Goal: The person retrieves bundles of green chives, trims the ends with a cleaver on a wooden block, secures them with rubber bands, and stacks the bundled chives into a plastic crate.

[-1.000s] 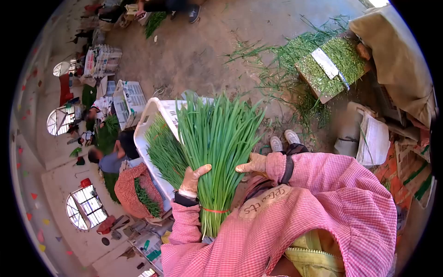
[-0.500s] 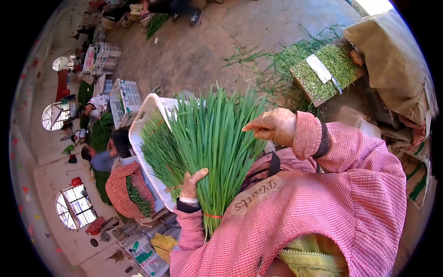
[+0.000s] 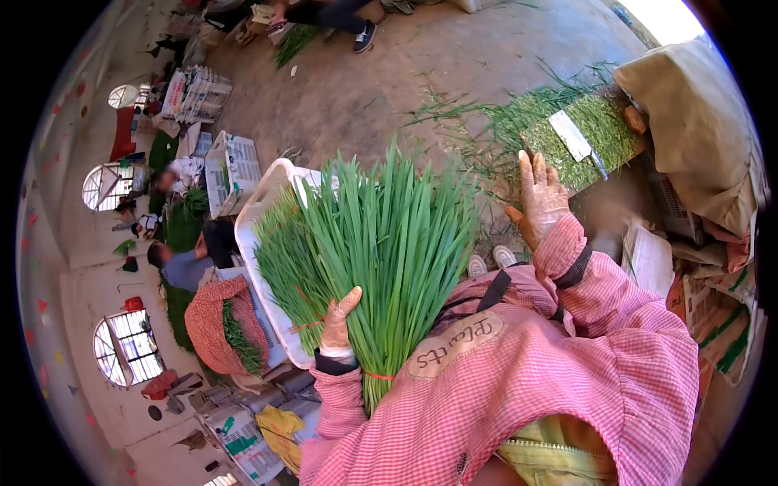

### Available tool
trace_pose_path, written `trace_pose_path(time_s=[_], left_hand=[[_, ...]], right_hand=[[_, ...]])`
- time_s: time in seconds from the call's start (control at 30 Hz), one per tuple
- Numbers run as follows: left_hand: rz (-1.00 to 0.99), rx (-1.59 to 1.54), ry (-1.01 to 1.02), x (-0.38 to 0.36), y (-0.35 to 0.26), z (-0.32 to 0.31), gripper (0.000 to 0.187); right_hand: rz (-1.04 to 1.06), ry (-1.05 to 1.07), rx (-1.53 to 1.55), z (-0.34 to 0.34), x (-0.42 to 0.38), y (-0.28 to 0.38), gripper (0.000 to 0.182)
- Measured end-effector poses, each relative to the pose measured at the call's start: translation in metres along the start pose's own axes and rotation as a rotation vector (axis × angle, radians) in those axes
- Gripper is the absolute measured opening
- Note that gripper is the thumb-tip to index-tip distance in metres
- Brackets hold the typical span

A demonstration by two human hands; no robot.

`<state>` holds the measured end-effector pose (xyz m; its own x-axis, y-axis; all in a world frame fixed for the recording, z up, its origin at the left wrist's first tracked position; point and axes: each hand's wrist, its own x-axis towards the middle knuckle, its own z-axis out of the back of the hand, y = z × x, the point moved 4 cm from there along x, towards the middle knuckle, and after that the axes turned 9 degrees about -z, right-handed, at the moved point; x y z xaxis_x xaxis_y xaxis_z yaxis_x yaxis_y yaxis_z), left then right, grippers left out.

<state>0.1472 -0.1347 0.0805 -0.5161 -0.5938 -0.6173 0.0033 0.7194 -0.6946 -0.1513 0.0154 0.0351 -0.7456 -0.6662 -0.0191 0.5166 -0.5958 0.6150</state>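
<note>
A big bunch of long green leaves leans against the pink checked clothing, tied near its base with a red band. My left hand, gloved, is at the bunch's lower left side with its thumb raised; its other fingers are hidden behind the leaves, around the stems. To the right of the leaves, my right hand is raised, also gloved, fingers stretched out and nothing in it. Behind the bunch stands a white crate with more banded green bunches in it.
A board covered in green trimmings bears a knife with a broad white blade. A tan cloth hangs at the right. Left are a red patterned cloth, another white crate and a person in grey-blue.
My right hand has moved away from the leaves, up and to the right, and its fingers have spread. My left hand stays at the bunch. The whole view has shifted slightly.
</note>
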Motion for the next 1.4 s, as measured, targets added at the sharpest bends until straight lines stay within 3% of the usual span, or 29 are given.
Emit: trace_pose_path(time_s=[0.03, 0.17, 0.23, 0.37, 0.43, 0.5, 0.7, 0.77, 0.83, 0.87, 0.93, 1.0, 1.03, 1.2, 1.23, 1.3, 1.4], left_hand=[[-0.033, 0.026, -0.008, 0.0, -0.001, -0.002, 0.04], [-0.14, 0.169, 0.055, 0.0, -0.009, -0.033, 0.04], [-0.178, 0.176, 0.057, -0.001, -0.009, -0.039, 0.041], [-0.181, 0.057, 0.058, -0.008, -0.012, -0.038, 0.044], [0.01, -0.111, 0.098, -0.009, -0.005, -0.037, 0.046], [0.008, -0.131, 0.103, -0.007, -0.002, -0.035, 0.047], [-0.044, -0.128, 0.057, -0.012, -0.004, -0.031, 0.041], [-0.143, -0.017, -0.006, -0.014, -0.007, -0.033, 0.037], [-0.151, 0.005, 0.004, -0.012, -0.008, -0.038, 0.037], [-0.155, 0.03, 0.018, -0.013, -0.008, -0.04, 0.036], [-0.132, 0.02, 0.034, -0.012, -0.006, -0.043, 0.036], [-0.119, 0.013, 0.052, -0.011, -0.008, -0.05, 0.037], [-0.153, 0.047, 0.046, -0.012, -0.01, -0.056, 0.036], [-0.22, 0.111, -0.01, -0.017, -0.013, -0.061, 0.036], [-0.222, 0.108, -0.013, -0.017, -0.012, -0.059, 0.036], [-0.212, 0.089, -0.024, -0.016, -0.01, -0.052, 0.036], [-0.17, 0.02, 0.02, -0.013, -0.007, -0.048, 0.037]], right_hand=[[-0.084, -0.05, -0.124, 0.014, 0.0, 0.009, 0.067], [0.788, 0.151, 0.111, 0.013, -0.049, 0.11, 0.089], [0.688, 0.475, 0.197, -0.009, -0.065, 0.131, 0.089], [0.462, 0.683, -0.004, -0.011, -0.071, 0.126, 0.085], [0.361, 0.829, -0.228, -0.011, -0.079, 0.117, 0.085], [0.364, 0.848, -0.14, -0.013, -0.079, 0.106, 0.082], [0.075, 0.781, 0.123, -0.027, -0.044, 0.044, 0.066], [-0.154, 0.926, -0.207, -0.014, -0.014, 0.025, 0.054], [0.17, -0.081, -0.093, 0.014, 0.008, 0.019, 0.035], [0.165, -0.073, -0.096, 0.019, 0.012, 0.018, 0.035], [0.475, -0.164, 0.236, 0.071, 0.02, 0.067, 0.031], [0.554, 0.255, 0.135, 0.06, 0.014, 0.096, 0.032], [0.626, 0.365, 0.096, 0.051, 0.007, 0.109, 0.032], [0.79, 0.462, -0.006, 0.005, -0.014, 0.126, 0.019], [0.795, 0.465, -0.007, -0.001, -0.016, 0.124, 0.019], [0.506, 0.371, 0.255, -0.003, -0.011, 0.109, 0.014], [0.307, 0.093, 0.332, 0.007, 0.01, 0.083, 0.015]])
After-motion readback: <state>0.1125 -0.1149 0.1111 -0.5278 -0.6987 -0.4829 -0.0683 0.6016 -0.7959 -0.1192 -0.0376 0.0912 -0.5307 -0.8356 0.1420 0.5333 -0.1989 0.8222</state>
